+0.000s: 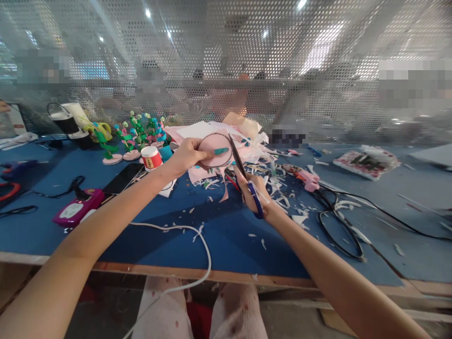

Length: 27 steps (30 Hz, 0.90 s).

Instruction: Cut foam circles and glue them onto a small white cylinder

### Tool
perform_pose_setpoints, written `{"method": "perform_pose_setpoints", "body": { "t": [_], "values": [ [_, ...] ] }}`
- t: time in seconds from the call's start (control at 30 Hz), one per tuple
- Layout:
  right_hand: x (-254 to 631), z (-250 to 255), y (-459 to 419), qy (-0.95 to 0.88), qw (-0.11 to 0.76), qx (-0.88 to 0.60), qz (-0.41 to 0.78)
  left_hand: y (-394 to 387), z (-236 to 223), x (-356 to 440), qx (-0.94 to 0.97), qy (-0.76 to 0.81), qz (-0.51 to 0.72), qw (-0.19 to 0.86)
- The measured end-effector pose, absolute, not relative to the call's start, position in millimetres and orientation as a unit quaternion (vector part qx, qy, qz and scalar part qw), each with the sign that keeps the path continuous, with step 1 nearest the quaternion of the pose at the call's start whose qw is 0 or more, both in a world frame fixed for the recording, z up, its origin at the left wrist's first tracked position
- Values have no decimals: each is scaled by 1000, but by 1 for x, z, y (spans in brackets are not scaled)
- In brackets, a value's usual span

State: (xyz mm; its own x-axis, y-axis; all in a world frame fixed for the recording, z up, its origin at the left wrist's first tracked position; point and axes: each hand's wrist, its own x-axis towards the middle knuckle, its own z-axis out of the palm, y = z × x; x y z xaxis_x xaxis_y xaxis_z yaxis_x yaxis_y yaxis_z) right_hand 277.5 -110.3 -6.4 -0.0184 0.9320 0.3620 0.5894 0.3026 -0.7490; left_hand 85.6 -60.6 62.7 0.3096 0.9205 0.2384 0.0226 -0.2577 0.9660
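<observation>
My left hand (192, 157) grips a round pink disc (215, 141) with a dark edge, its thumb with a teal nail lying across the face. Fingertips show below the disc, so the fingers support it from behind. In my right hand (252, 188) is a pair of scissors (256, 200) with blue handles. The dark blades point up and stand at the right edge of the disc. A narrow pink strip (225, 188) hangs below the disc; whether it is joined to the disc I cannot tell.
Pink and white sheets (201, 129) and many cut scraps lie behind my hands. Small green plant-like crafts (137, 134) stand at left, near a red-and-white tub (151, 157) and a purple device (79, 207). A white cable (208, 254) crosses the front edge. A pink glue gun (309, 180) lies right.
</observation>
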Motion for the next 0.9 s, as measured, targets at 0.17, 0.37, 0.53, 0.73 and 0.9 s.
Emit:
{"method": "perform_pose_setpoints", "body": {
  "t": [0.17, 0.37, 0.53, 0.73, 0.9],
  "values": [
    [277, -7, -110, -690, 430, -551, 188, -57, 58, 86, 641, 367, 473, 480],
    [277, -5, -111, -695, 435, -542, 183, -58, 55, 90, 623, 377, 516, 451],
    [278, -8, -109, -691, 436, -548, 181, -56, 52, 89, 639, 351, 522, 443],
    [281, -9, -107, -693, 422, -555, 184, -56, 58, 84, 671, 369, 499, 404],
    [280, -7, -109, -690, 415, -563, 189, -60, 66, 82, 694, 377, 459, 408]
  ]
}}
